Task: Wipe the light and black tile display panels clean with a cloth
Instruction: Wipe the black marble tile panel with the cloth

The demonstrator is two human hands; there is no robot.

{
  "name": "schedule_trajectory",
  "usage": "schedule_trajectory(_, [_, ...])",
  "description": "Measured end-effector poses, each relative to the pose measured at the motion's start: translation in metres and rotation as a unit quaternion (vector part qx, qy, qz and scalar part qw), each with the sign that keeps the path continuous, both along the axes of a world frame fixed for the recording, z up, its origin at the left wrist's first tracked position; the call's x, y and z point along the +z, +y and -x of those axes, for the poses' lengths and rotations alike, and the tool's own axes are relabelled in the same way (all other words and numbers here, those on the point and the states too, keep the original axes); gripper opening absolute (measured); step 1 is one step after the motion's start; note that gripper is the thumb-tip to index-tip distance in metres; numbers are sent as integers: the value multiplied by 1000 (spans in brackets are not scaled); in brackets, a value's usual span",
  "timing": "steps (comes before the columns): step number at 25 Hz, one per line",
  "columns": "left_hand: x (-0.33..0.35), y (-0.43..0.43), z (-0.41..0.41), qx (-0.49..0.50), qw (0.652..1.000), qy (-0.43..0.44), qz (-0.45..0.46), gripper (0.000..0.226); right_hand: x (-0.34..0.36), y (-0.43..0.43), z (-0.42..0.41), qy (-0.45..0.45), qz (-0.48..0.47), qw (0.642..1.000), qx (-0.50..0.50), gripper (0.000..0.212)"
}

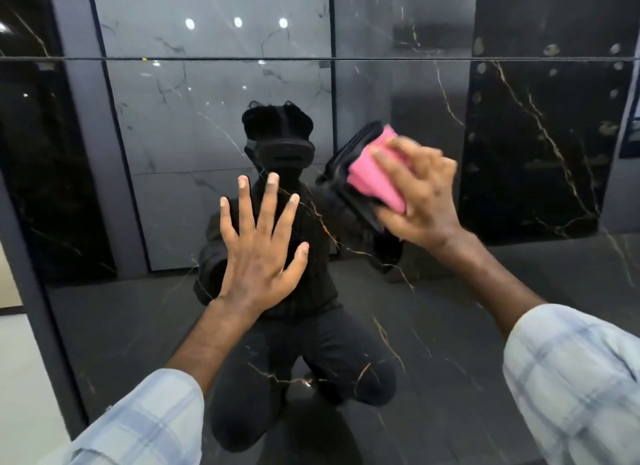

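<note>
A glossy black panel [450, 326] with thin gold veins fills the view in front of you, so polished that it mirrors the showroom behind you. A dark frame [31, 256] edges it on the left, and a thin horizontal seam [381, 59] crosses it high up.

Nearest the camera, your two sleeves [571, 378] come in from the bottom corners, pale blue plaid, pushed back off the forearms.

Your left hand [258, 253] is pressed flat against the panel at centre, fingers spread wide apart, holding nothing. The palm faces the tile and the fingertips point up.

Your right hand [420, 198] is higher and to the right, slightly blurred. Its fingers are curled over a folded pink cloth [372, 177] and clamp it against the panel. The cloth sticks out from under the fingers toward the upper left, and its dark mirror image lies right beside it on the tile.

Deeper in the reflection, a dark crouching figure [298, 326] with a headset shows at centre, directly behind your left hand. Behind it the mirror shows a light grey marbled panel [214, 94] with three ceiling lights shining on it, and a second black gold-veined panel [547, 125] off to the right.
</note>
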State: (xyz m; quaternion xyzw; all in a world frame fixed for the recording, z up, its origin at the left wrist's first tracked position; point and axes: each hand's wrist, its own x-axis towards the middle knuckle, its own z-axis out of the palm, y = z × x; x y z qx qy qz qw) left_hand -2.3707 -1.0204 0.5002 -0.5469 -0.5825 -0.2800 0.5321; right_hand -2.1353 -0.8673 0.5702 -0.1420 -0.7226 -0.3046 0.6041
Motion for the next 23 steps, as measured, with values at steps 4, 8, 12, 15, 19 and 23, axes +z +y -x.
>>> schedule_trajectory(4, [-26,-7,8,-3,996,90,29,79,-45,-20,32,157,136,978,-5,72])
schedule_trajectory(8, [-29,-5,11,-9,996,85,21,76,-100,-10,10,-152,-50,987,0,63])
schedule_trajectory(12, [-32,-2,10,-6,996,90,9,74,-62,10,-15,40,74,996,-29,77])
schedule_trajectory(15, [-33,2,11,-1,996,86,-1,74,-97,-3,-1,98,124,987,-30,81])
schedule_trajectory(19, [-35,2,13,-8,996,86,-9,74,-176,-10,4,-130,17,991,-27,71])
schedule_trajectory(23, [-34,4,12,-11,996,85,-5,74,-140,7,-23,-78,52,996,0,68])
